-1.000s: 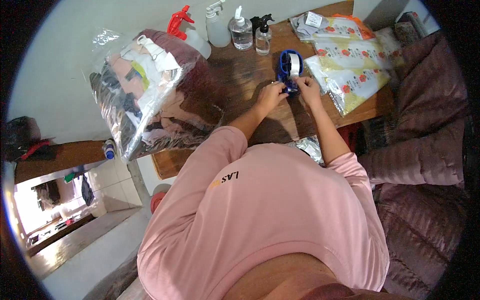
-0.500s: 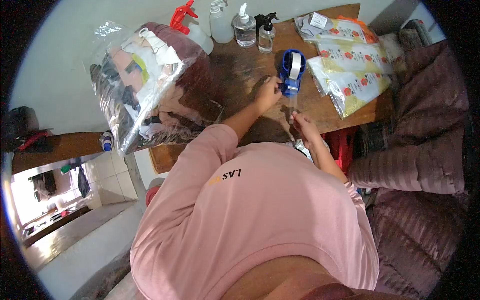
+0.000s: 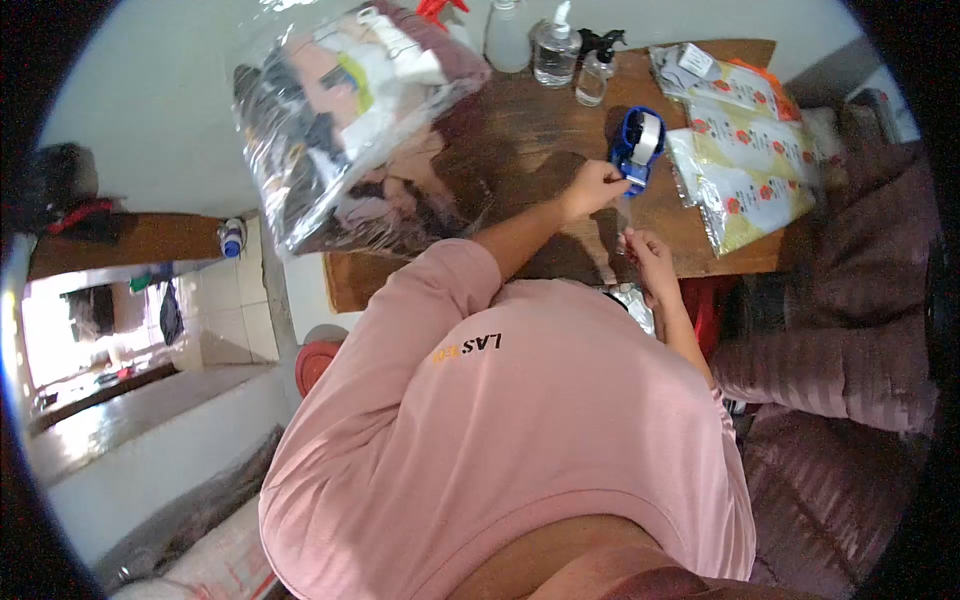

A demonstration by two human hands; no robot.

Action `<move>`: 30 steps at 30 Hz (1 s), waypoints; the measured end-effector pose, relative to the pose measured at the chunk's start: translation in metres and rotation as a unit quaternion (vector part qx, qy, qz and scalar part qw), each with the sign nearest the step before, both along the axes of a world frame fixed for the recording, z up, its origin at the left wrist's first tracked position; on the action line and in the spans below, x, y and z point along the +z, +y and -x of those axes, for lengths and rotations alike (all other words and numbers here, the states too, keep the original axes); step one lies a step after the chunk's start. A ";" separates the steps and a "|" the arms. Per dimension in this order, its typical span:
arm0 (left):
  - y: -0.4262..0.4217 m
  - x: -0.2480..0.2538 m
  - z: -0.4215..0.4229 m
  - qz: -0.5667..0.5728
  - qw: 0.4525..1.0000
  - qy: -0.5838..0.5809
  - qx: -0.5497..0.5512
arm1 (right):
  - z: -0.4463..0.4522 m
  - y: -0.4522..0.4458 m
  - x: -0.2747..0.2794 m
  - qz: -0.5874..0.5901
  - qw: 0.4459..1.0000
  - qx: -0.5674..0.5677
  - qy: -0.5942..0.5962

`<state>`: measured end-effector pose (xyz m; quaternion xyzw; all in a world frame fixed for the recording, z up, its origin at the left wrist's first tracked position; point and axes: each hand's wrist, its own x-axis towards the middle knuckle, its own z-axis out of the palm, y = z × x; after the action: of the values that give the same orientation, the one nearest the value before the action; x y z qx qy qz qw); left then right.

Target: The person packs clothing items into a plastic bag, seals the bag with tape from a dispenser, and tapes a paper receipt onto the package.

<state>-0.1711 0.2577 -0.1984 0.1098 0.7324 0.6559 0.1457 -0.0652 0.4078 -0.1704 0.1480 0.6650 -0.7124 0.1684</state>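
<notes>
A blue tape dispenser [image 3: 626, 150] with a white-looking roll stands on the wooden table. At its front cutting end, the fingers of my left hand [image 3: 594, 190] are closed against it; whether they also touch the tape I cannot tell. A short strip of clear tape [image 3: 626, 212] runs from the dispenser towards me. My right hand [image 3: 650, 256] pinches the near end of this strip, just beyond the table's front edge. Right of the dispenser lie several patterned white-and-gold plastic packets [image 3: 750, 185].
A large clear bag of folded clothes [image 3: 350, 130] fills the table's left side. Several bottles, including a clear pump bottle [image 3: 555, 52], stand along the wall. Dark striped cushions or bedding [image 3: 830, 370] rise at the right. A red round object [image 3: 318, 362] is below left.
The view has swung, so the table's things sit further right. My left fingers have moved from the dispenser's side to its front end. My right hand still holds the tape.
</notes>
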 end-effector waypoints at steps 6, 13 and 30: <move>-0.066 0.177 -0.051 0.052 0.941 0.300 0.148 | 0.001 -0.055 0.094 0.031 0.981 0.085 0.169; -0.157 0.265 -0.096 0.264 0.743 0.547 0.281 | 0.011 -0.144 0.157 0.129 0.931 0.208 0.272; -0.283 0.253 -0.104 0.430 0.756 0.319 0.377 | 0.011 -0.222 0.123 -0.115 0.907 0.239 0.327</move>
<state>-0.0676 -0.0255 0.0544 -0.0462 0.9235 0.2009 -0.3236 -0.0759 0.1854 -0.0474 -0.2384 0.7753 -0.5782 0.0885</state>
